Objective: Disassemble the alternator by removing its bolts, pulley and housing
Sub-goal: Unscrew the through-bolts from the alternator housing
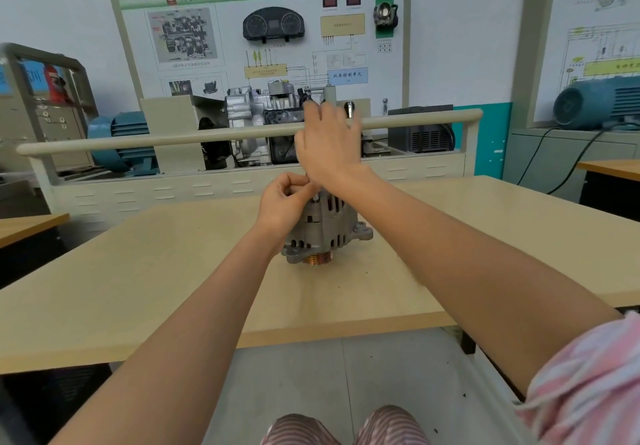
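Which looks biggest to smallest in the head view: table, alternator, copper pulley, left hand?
1. table
2. alternator
3. left hand, which looks close to the alternator in size and sits beside it, so treat these two as unsure
4. copper pulley, only partly visible under the housing

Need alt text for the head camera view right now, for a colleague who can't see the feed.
An alternator stands pulley-down on a wooden table, seen from above the person's outstretched arms. The left hand pinches something small at its top edge, while the right hand is raised above it, fingers spread. A training board fills the background.
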The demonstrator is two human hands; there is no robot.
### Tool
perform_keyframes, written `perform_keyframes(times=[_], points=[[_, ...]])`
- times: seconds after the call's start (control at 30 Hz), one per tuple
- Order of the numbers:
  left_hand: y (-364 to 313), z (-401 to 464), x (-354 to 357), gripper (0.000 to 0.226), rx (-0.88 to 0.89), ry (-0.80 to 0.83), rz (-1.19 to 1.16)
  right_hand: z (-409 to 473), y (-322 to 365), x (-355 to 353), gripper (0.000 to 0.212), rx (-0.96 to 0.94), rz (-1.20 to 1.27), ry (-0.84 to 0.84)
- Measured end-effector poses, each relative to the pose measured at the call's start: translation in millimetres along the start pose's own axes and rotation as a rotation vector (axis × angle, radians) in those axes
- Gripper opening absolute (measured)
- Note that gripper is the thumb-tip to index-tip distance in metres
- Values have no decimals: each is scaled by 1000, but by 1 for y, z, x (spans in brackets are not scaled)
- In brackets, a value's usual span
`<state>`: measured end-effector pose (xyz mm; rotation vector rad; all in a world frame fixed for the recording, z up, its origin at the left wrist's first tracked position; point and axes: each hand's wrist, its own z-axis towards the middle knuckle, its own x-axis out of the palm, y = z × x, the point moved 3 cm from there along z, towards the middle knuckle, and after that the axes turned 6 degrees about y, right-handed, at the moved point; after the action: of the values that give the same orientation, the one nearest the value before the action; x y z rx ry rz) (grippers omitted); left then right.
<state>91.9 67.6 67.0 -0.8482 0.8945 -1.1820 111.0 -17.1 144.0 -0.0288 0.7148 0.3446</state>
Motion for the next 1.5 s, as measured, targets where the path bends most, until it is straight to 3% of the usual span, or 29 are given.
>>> perform_keyframes(times=[0.07, 0.13, 0.2, 0.3, 0.4, 0.47, 0.57, 0.6, 0.77, 0.83, 0.93, 1.03, 1.1, 1.17, 1.27, 1.33, 1.5], points=[[0, 1, 0, 9, 3, 0, 3, -1, 0, 3, 31, -196, 279, 120], [-1, 2, 0, 8, 6, -9, 8, -4, 2, 5, 28, -295, 399, 201], [-1, 2, 1, 5, 1, -14, 20, -4, 5, 4, 26, -340, 224, 134], [-1, 3, 0, 11, 0, -18, 53, -1, 13, 9, 27, -253, -246, 38], [-2, 3, 0, 20, 3, -21, 91, -6, 17, 10, 28, -135, -308, 16], [-2, 1, -1, 21, 28, -13, 85, -7, 14, 10, 31, -108, -166, 3], [-2, -2, -3, 19, 71, 42, 37, -7, 9, 6, 23, -85, 217, 24], [-2, -2, -3, 17, 71, 63, 38, -7, 8, 7, 29, -60, 350, 48], [-1, -3, -6, 18, 56, 121, -10, -7, 5, 12, 37, 130, 1164, 200], [-1, -3, -7, 19, 39, 140, -35, -5, 3, 13, 37, 145, 1226, 187], [-1, -2, -9, 19, 32, 143, -14, -11, 6, 12, 31, -16, 1006, 79], [-2, -2, -10, 21, 21, 90, 6, -15, 10, 8, 20, -147, 428, -55], [-1, -2, -11, 24, -4, 15, 35, -17, 17, 8, 29, -107, 75, -94], [0, -2, -9, 26, -19, -29, 53, -18, 22, 6, 37, -40, 7, -103], [-1, -2, -7, 26, 2, -11, 10, -18, 18, 3, 29, -35, 201, -128], [-2, -2, -6, 24, 23, 32, 3, -14, 14, 1, 37, -60, 429, -111], [-2, 0, -8, 22, 36, 131, 1, -3, 15, 11, 50, 0, 1080, 158]])
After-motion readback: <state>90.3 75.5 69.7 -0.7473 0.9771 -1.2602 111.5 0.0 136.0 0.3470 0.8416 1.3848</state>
